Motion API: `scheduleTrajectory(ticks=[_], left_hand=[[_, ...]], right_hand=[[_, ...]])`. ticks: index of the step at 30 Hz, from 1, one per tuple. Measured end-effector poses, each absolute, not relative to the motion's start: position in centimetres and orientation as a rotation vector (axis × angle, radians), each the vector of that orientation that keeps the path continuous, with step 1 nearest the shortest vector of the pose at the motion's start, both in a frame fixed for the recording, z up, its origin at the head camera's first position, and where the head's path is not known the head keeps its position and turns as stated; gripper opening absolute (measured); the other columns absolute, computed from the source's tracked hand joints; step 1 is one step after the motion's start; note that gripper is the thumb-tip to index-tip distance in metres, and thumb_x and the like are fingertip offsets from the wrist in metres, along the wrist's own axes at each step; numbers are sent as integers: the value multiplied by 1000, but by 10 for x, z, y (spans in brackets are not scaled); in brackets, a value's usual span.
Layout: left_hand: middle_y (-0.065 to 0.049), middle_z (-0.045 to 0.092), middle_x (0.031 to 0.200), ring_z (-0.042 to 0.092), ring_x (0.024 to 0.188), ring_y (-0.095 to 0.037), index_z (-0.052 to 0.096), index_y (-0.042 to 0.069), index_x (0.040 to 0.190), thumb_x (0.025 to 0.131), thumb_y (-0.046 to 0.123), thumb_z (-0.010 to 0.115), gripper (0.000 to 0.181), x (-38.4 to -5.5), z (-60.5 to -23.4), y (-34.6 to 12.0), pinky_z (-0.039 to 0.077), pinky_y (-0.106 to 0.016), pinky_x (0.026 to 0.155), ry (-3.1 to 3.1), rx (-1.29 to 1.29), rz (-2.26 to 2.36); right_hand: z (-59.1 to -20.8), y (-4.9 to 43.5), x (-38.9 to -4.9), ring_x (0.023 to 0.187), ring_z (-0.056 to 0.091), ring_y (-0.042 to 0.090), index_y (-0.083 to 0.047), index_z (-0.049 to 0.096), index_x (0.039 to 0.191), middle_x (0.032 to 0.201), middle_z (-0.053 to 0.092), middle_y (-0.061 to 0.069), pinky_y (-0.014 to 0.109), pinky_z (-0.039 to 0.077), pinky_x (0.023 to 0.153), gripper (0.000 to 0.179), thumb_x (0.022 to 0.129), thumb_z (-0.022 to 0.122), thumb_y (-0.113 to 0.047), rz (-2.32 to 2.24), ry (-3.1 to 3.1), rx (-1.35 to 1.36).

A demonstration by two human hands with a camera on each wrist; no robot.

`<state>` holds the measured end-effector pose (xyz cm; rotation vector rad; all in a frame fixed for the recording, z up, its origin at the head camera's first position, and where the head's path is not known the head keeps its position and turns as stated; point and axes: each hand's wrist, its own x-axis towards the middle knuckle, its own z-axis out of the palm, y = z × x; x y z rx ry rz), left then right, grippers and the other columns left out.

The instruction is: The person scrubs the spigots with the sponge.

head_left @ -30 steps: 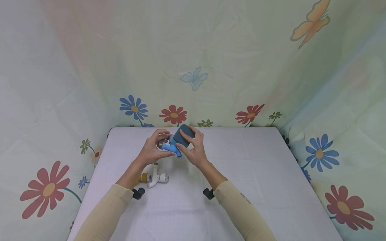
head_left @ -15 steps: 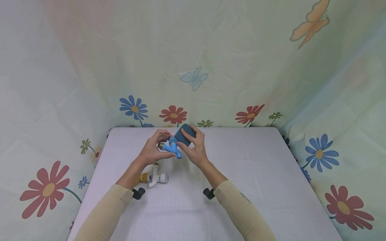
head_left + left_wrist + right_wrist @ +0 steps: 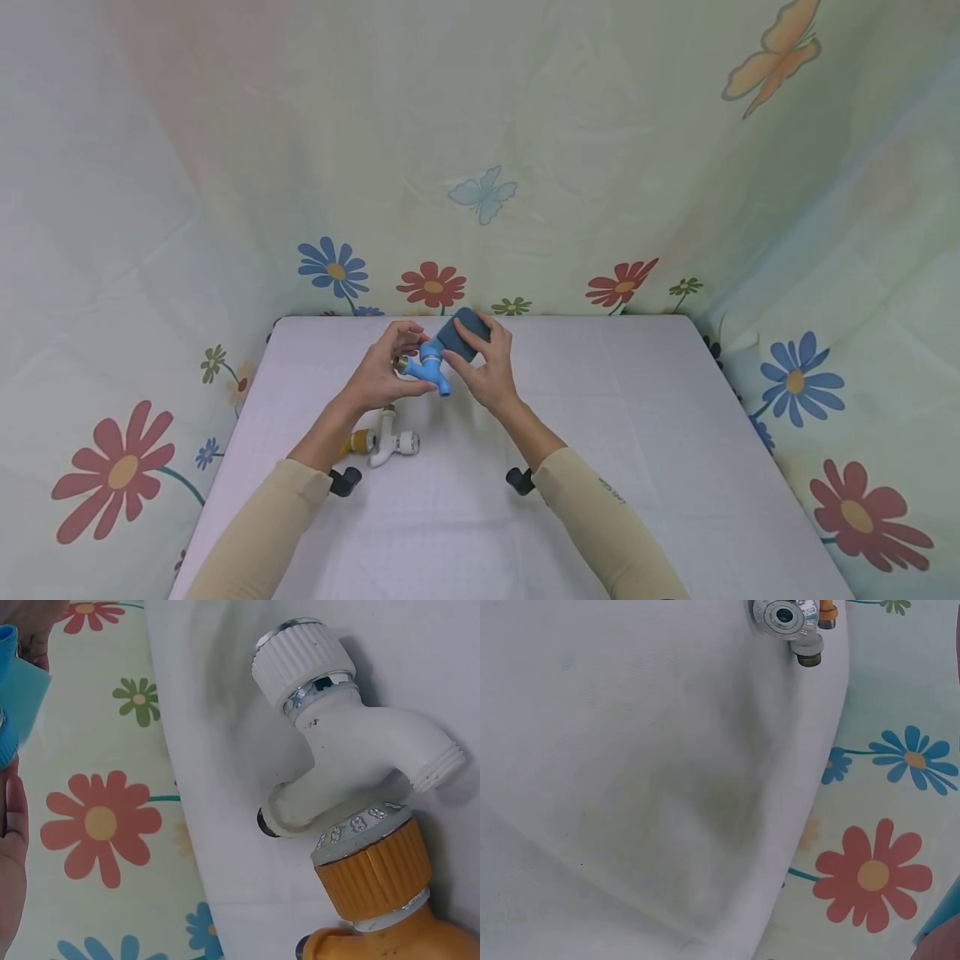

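Observation:
My left hand (image 3: 378, 371) holds a blue tap (image 3: 431, 365) with a brass threaded end up above the table, fingers behind it and thumb at its spout. In my right hand (image 3: 489, 371) is a dark teal, round-cornered block (image 3: 450, 337), perhaps a sponge, gripped between thumb and fingers. The block lies against the knob end of the tap. At the left edge of the left wrist view, the tap (image 3: 6, 742) and the block (image 3: 22, 697) are only partly in frame. Just a corner of the block (image 3: 941, 911) enters the right wrist view.
A white tap (image 3: 390, 442) lies on the white-covered table (image 3: 637, 433), below the left hand. Beside it is an orange-yellow tap (image 3: 362, 442), partly behind the left forearm. A flower-printed curtain (image 3: 570, 208) surrounds the table.
The right hand and block have shifted slightly up and right along the tap. More of the blue knob shows. The left hand has stayed nearly still, and the lying taps have not moved.

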<state>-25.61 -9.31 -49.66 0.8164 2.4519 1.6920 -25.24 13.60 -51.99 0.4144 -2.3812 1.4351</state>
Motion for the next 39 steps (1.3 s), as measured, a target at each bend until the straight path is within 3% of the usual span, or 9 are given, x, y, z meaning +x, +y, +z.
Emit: scheduleTrajectory(ticks=[11,16,21,26,33,39], left_hand=[[-13,64,141,57,131,-36,41,12,145,76,8,93,87,-259,-499,-93,36,-68,118,2445,796,1711],[-8,66,141,56,133,-33,43,21,143,78,15,93,83,-260,-499,-96,37,-71,114,2425,765,1739],[-12,63,146,54,139,-36,41,22,145,79,14,92,84,-261,-499,-98,34,-70,118,2388,752,1760],[-13,61,149,51,143,-36,35,19,150,80,12,91,90,-261,-499,-98,36,-63,120,2367,752,1746],[-11,62,148,59,134,-33,28,17,152,77,11,93,99,-260,-494,-96,58,-47,98,2368,790,1733],[-12,63,146,61,133,-33,31,22,150,75,15,95,99,-257,-492,-93,50,-57,108,2445,807,1671]], right_hand=[[-523,138,-249,149,25,33,-29,59,148,165,32,7,62,40,115,61,92,81,-33,1440,-2394,390],[-520,138,-244,150,26,31,-29,58,149,166,32,6,63,40,117,59,94,78,-34,1517,-2359,535],[-514,135,-241,150,27,28,-26,60,148,166,33,3,60,43,117,59,95,72,-49,1546,-2317,696],[-511,132,-240,148,28,31,-21,62,146,165,35,13,62,43,114,64,95,68,-60,1511,-2277,793],[-515,129,-242,144,31,32,-21,64,144,162,38,18,60,44,110,55,95,75,-44,1437,-2287,784],[-519,129,-244,144,31,36,-21,64,144,160,39,19,61,45,109,57,90,81,-29,1343,-2314,681]])
